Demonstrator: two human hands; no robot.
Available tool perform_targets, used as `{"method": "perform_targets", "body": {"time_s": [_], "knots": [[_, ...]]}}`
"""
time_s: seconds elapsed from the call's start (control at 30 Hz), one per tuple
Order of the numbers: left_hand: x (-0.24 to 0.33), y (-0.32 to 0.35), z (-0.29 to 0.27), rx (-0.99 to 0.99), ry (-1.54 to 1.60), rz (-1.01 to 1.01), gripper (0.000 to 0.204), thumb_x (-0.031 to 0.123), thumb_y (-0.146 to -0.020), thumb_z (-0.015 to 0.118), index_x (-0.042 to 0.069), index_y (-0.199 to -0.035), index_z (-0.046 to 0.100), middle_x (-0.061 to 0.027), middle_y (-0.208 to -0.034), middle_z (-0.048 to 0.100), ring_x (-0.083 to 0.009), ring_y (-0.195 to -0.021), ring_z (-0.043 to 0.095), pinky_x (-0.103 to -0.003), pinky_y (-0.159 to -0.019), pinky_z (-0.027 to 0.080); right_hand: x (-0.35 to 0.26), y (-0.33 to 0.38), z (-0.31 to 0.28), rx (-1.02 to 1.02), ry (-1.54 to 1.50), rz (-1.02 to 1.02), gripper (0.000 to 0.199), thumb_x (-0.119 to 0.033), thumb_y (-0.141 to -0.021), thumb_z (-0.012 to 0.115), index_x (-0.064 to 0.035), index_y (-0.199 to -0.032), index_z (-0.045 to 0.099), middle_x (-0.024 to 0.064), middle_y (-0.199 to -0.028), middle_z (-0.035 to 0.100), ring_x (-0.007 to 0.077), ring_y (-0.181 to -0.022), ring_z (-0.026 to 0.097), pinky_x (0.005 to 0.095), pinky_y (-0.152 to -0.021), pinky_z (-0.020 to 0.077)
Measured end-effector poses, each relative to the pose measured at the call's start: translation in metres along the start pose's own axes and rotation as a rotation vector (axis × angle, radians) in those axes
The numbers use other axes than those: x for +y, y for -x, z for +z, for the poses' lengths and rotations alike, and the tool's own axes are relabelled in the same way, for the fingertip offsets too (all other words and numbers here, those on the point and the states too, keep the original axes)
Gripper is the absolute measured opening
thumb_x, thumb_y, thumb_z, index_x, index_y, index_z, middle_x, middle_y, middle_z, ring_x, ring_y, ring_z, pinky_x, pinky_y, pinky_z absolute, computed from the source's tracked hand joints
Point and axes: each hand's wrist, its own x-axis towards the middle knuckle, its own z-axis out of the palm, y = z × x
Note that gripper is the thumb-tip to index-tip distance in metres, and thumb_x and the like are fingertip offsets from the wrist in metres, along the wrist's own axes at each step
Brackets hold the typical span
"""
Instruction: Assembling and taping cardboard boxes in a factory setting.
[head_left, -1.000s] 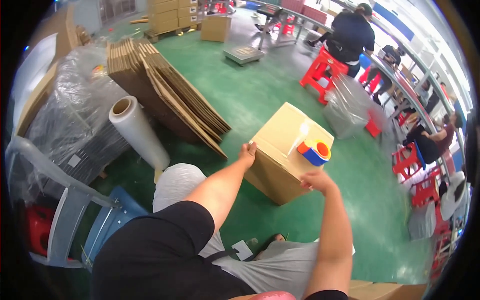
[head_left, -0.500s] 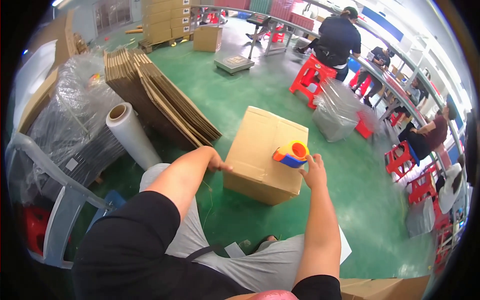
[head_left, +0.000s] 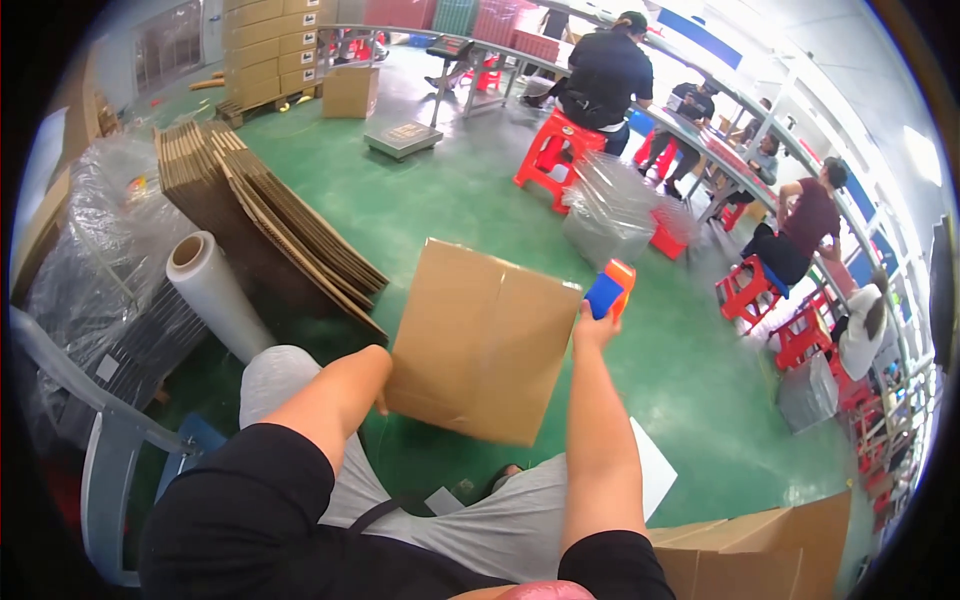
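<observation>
A closed brown cardboard box (head_left: 475, 340) is in front of me, tilted so that one broad face with a tape strip down its middle turns toward me. My left hand (head_left: 378, 387) is at its lower left edge, gripping there, with most of the fingers hidden behind the wrist and the box. By the box's upper right corner, my right hand (head_left: 598, 327) is closed around a tape dispenser (head_left: 612, 288), orange and blue, held upright off the box.
Flattened cartons (head_left: 270, 220) lean at the left, beside a roll of clear film (head_left: 215, 295) and a plastic-wrapped stack (head_left: 110, 240). An open carton (head_left: 750, 550) is at lower right. Ahead are a floor scale (head_left: 403, 138), a red stool (head_left: 558, 155) and seated co-workers along a bench.
My right hand has taken the tape dispenser off the box top and raised it. The box has tilted, hiding the side that faced me. The whole view has shifted.
</observation>
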Motion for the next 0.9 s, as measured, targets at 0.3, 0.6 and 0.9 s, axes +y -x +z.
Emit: {"method": "perform_targets", "body": {"time_s": [0.3,0.6,0.9], "knots": [[-0.070,0.076,-0.016,0.497,0.903,-0.169,0.080,0.073,-0.088,0.036,0.015,-0.143,0.043,-0.0107,-0.142,0.049,-0.0249,-0.129,0.046,-0.046,-0.103,0.039,-0.011,0.028,-0.018,-0.549,-0.397,1.187,0.036,-0.039,-0.092,0.063,-0.0134,-0.116,0.057,0.0062,-0.110,0.063,0.0307,-0.093,0.062,0.0547,-0.080,0.0513],[-0.005,0.075,-0.035,0.150,1.430,0.563,0.065,0.060,-0.096,0.028,0.013,-0.134,0.052,-0.0063,-0.133,0.057,-0.0225,-0.119,0.055,-0.042,-0.096,0.046,-0.046,0.003,-0.027,-0.242,-0.584,0.875,0.033,-0.026,-0.093,0.064,-0.0169,-0.122,0.050,0.0010,-0.106,0.062,0.0193,-0.087,0.064,0.0387,-0.071,0.0536],[-0.019,0.124,-0.109,0.806,1.440,1.129,0.059,0.048,-0.097,0.040,0.011,-0.141,0.043,-0.0058,-0.135,0.053,-0.0212,-0.119,0.054,-0.037,-0.100,0.041,-0.105,-0.069,-0.116,-0.579,-1.235,0.456,0.045,-0.039,-0.095,0.056,-0.0138,-0.132,0.046,0.0054,-0.125,0.060,0.0243,-0.109,0.060,0.0410,-0.088,0.0502]]}}
